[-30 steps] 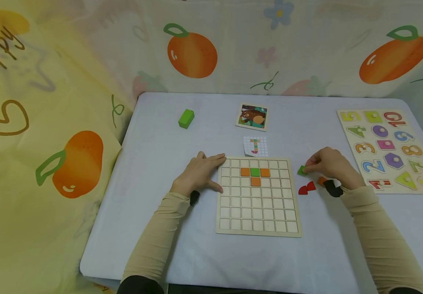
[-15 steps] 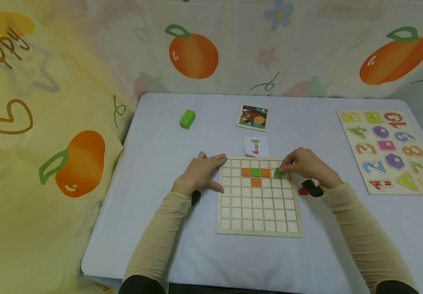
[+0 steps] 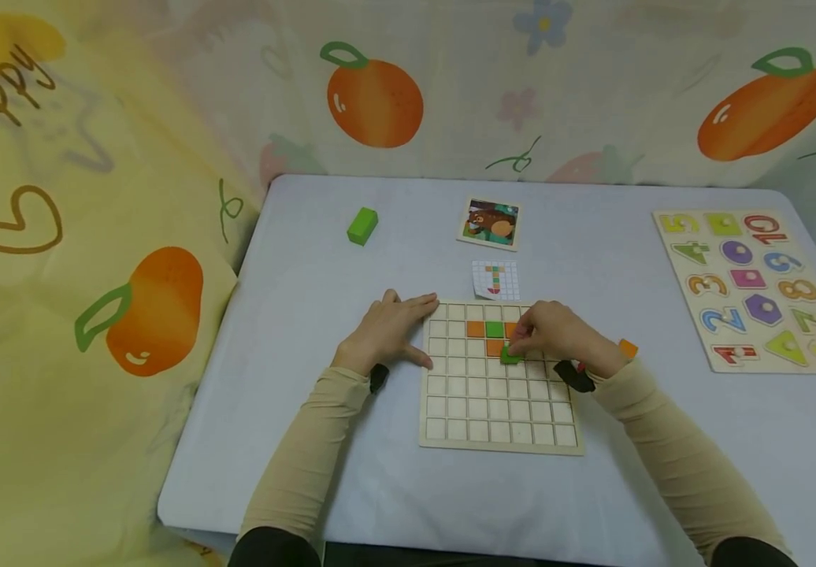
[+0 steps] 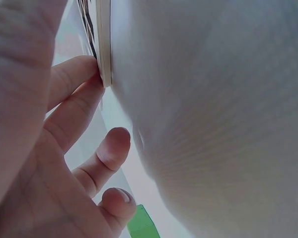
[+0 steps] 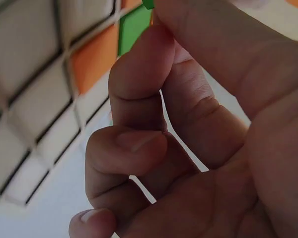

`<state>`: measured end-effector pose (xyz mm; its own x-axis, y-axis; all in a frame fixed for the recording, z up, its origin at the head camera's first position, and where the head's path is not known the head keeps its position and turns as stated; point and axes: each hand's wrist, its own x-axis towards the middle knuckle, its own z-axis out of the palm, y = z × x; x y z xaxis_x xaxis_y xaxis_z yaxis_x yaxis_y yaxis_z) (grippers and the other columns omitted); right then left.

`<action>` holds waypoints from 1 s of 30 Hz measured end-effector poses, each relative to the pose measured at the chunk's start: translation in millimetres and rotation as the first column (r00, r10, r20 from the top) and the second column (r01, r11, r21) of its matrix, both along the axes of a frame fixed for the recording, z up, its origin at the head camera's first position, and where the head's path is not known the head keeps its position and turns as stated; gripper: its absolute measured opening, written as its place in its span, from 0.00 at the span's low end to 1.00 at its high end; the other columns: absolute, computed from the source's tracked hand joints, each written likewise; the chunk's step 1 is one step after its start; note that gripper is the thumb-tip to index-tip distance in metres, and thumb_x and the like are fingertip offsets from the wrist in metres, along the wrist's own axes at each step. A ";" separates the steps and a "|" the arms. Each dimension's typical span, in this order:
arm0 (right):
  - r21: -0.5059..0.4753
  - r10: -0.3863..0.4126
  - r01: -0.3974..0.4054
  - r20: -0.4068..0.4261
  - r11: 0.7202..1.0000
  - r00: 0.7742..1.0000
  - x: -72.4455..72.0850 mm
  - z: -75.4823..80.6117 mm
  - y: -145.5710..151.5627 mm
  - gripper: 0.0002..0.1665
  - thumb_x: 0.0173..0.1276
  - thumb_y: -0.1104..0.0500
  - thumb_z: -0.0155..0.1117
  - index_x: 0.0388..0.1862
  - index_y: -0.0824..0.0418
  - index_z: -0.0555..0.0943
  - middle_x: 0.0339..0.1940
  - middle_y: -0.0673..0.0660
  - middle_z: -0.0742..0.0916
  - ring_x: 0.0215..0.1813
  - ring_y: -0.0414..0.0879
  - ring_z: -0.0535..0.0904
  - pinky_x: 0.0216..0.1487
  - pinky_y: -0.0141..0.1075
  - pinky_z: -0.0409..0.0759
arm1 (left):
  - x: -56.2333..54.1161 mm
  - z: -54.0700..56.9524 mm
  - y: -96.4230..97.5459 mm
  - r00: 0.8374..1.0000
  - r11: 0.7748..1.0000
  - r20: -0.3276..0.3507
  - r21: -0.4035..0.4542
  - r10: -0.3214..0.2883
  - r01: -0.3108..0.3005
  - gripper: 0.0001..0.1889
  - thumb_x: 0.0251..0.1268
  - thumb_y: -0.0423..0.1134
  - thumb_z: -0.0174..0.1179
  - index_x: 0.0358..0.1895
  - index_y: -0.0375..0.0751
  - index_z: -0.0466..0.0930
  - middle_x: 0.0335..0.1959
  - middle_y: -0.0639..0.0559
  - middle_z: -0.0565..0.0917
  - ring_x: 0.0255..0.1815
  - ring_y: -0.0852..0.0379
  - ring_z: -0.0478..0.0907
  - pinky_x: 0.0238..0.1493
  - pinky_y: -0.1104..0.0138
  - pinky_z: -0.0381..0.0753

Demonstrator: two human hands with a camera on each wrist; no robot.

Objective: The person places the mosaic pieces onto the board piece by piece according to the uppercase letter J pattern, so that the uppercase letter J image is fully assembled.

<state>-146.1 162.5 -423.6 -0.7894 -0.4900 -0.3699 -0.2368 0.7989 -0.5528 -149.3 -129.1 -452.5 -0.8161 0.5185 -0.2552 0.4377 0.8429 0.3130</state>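
Note:
A wooden grid board (image 3: 498, 408) lies in front of me. Its upper rows hold orange tiles (image 3: 476, 329) and a green tile (image 3: 494, 330) in a T-like layout. My right hand (image 3: 557, 335) pinches a loose green square tile (image 3: 510, 356) between thumb and finger, close over the board beside the lower orange tile (image 3: 495, 347). Only a corner of that pinched tile (image 5: 148, 3) enters the right wrist view. My left hand (image 3: 383, 335) rests at the board's left edge, thumb and fingers spread; in the left wrist view two fingertips touch the board's edge (image 4: 105, 44).
A pattern card (image 3: 495, 279) lies just behind the board, and a bear picture puzzle (image 3: 491, 224) beyond it. A green block (image 3: 362, 227) stands back left. A number puzzle board (image 3: 762, 291) lies right. An orange piece (image 3: 628, 347) shows behind my right wrist, which mostly hides the red pieces.
My right hand has carried the green tile leftward from the table right of the board to over the grid, beside the lower orange tile. My left hand stays in place.

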 end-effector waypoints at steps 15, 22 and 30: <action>0.076 -0.018 0.020 -0.033 0.997 0.999 16.2 -5.5 -24.6 0.09 0.64 0.53 0.76 0.30 0.56 0.91 0.30 0.50 0.92 0.32 0.42 0.80 0.37 0.34 0.72 | -1.0 0.2 0.4 1.000 1.000 0.004 0.006 0.002 -0.002 0.56 0.44 0.62 0.78 0.80 0.49 0.64 0.83 0.57 0.63 0.51 0.48 0.68 0.46 0.61 0.69; 0.147 -0.038 0.058 -0.134 0.987 0.990 24.1 -5.5 -29.1 0.08 0.62 0.52 0.78 0.27 0.53 0.90 0.29 0.50 0.92 0.31 0.44 0.81 0.37 0.39 0.67 | 0.1 0.9 0.7 1.000 1.000 0.008 0.009 0.008 -0.008 0.57 0.43 0.61 0.78 0.80 0.49 0.64 0.83 0.58 0.63 0.50 0.49 0.67 0.46 0.61 0.68; 0.138 -0.064 0.085 -0.152 0.987 0.986 25.6 -7.5 -29.6 0.08 0.63 0.51 0.77 0.28 0.52 0.92 0.30 0.49 0.92 0.35 0.46 0.82 0.39 0.41 0.63 | 1.5 3.7 1.2 1.000 1.000 -0.004 0.001 0.006 -0.006 0.56 0.43 0.61 0.78 0.80 0.49 0.64 0.83 0.57 0.64 0.50 0.49 0.68 0.46 0.61 0.69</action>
